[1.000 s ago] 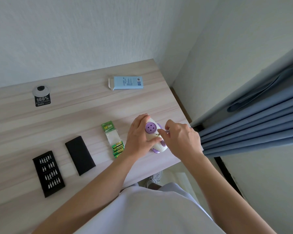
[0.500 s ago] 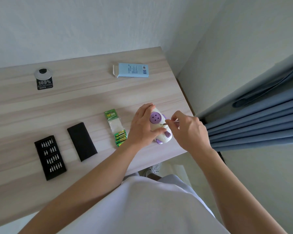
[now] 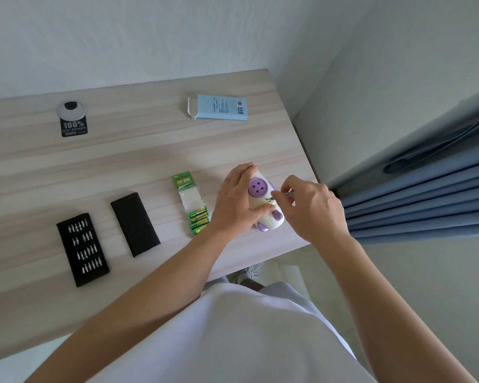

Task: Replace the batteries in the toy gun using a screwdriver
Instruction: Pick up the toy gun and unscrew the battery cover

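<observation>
A white and purple toy gun lies near the table's right front corner. My left hand grips it from the left, thumb across its body. My right hand pinches a thin silver screwdriver whose tip touches the toy just below its purple round cap. A green pack of batteries lies just left of my left hand.
A black tray of screwdriver bits and a black case lid lie on the wooden table at the left. A light blue box and a cable grommet sit at the back. Blue curtains hang right of the table.
The camera view has shifted slightly. Both hands stay on the toy gun, with the screwdriver still at the same spot.
</observation>
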`<state>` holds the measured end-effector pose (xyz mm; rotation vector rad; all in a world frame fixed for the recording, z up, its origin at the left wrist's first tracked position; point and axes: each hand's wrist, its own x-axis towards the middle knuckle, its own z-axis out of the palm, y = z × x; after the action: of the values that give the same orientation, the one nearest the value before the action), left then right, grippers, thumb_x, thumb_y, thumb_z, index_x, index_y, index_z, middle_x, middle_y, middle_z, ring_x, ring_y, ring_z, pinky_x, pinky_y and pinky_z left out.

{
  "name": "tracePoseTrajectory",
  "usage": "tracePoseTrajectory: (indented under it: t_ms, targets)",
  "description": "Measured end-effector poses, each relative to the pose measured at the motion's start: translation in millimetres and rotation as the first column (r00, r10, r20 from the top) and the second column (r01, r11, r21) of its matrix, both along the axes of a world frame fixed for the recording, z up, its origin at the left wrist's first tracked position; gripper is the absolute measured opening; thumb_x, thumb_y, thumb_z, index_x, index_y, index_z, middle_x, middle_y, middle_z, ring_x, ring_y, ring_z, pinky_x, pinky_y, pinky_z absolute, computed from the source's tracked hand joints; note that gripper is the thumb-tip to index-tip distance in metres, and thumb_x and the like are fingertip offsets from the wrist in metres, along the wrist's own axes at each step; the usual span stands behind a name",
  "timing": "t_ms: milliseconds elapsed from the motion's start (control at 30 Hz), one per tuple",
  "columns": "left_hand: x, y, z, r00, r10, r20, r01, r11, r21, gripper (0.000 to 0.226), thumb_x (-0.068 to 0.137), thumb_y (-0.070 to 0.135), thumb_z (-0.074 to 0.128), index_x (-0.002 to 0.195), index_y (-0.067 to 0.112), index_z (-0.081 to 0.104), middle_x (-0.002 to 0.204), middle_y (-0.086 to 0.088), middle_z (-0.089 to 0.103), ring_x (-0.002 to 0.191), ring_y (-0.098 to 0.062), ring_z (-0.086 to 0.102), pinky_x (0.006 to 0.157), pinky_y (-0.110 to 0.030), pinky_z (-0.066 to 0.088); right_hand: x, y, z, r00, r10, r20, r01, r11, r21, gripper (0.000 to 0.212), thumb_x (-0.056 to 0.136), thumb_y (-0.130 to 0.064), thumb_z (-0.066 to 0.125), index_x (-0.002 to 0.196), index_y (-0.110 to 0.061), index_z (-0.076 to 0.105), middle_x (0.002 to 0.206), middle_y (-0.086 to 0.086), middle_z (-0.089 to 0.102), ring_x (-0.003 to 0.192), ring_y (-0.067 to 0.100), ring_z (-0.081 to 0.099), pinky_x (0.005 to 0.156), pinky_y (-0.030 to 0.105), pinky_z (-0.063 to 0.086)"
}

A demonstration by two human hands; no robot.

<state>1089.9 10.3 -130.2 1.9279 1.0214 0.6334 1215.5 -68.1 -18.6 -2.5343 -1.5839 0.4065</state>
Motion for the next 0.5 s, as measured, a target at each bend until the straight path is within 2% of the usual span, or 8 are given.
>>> tracePoseTrajectory:
  t_ms: [100, 200, 333, 400, 500]
  targets:
    - [0.1, 0.1, -1.4, 1.0, 0.001, -0.006, -0.001, 1.0, 0.002, 0.083, 0.068, 0.045, 0.076, 0.139, 0.01, 0.047, 0.148, -0.002, 0.042, 0.14, -0.019, 0.033, 0.116, -0.035, 0.029, 0.3, 1.7, -0.4, 0.998, -0.01, 0.059, 0.012, 1.0, -0.028, 0.03, 0.096, -0.044, 0.057, 0.088, -0.015, 0.062, 0.08, 0.005, 0.068, 0.074, 0.035, 0.058, 0.064, 0.037, 0.051]
    - [0.6, 0.1, -1.1, 1.0, 0.006, -0.021, -0.006, 1.0, -0.015, 0.086, 0.068, 0.05, 0.073, 0.14, 0.012, 0.046, 0.149, 0.0, 0.04, 0.141, -0.017, 0.031, 0.117, -0.03, 0.026, -1.4, 2.8, -1.4, 0.998, 0.019, -0.067, -0.017, 1.0, 0.024, 0.013, 0.093, -0.027, 0.06, 0.087, -0.015, 0.059, 0.079, 0.004, 0.066, 0.075, 0.036, 0.058, 0.064, 0.042, 0.053]
    - [1.4, -0.2, -1.6, 1.0, 0.007, -0.013, -0.007, 1.0, -0.005, 0.085, 0.068, 0.05, 0.073, 0.139, 0.012, 0.047, 0.148, -0.001, 0.041, 0.14, -0.017, 0.032, 0.117, -0.032, 0.028, -2.5, 0.4, -2.7, 0.992, 0.097, -0.076, -0.093, 0.994, 0.057, 0.005, 0.091, -0.015, 0.063, 0.093, -0.018, 0.059, 0.087, 0.0, 0.059, 0.078, 0.036, 0.058, 0.065, 0.046, 0.053]
    - [0.5, 0.2, -1.3, 1.0, 0.004, -0.02, -0.004, 1.0, -0.002, 0.086, 0.067, 0.051, 0.072, 0.14, 0.012, 0.046, 0.149, -0.001, 0.041, 0.141, -0.018, 0.032, 0.117, -0.033, 0.028, -2.0, 0.2, -2.4, 0.992, 0.088, -0.092, -0.083, 0.995, 0.058, 0.007, 0.092, -0.017, 0.061, 0.097, -0.022, 0.061, 0.091, -0.002, 0.06, 0.08, 0.034, 0.06, 0.067, 0.044, 0.053]
    - [-0.1, 0.1, 0.2, 1.0, -0.003, -0.015, 0.003, 1.0, -0.004, 0.09, 0.065, 0.058, 0.064, 0.14, 0.011, 0.047, 0.15, -0.002, 0.041, 0.142, -0.019, 0.032, 0.117, -0.031, 0.026, -1.6, 2.7, 0.2, 0.996, 0.017, -0.083, -0.015, 1.0, 0.023, 0.012, 0.093, -0.032, 0.06, 0.101, -0.023, 0.061, 0.089, -0.006, 0.067, 0.081, 0.029, 0.06, 0.069, 0.037, 0.053]
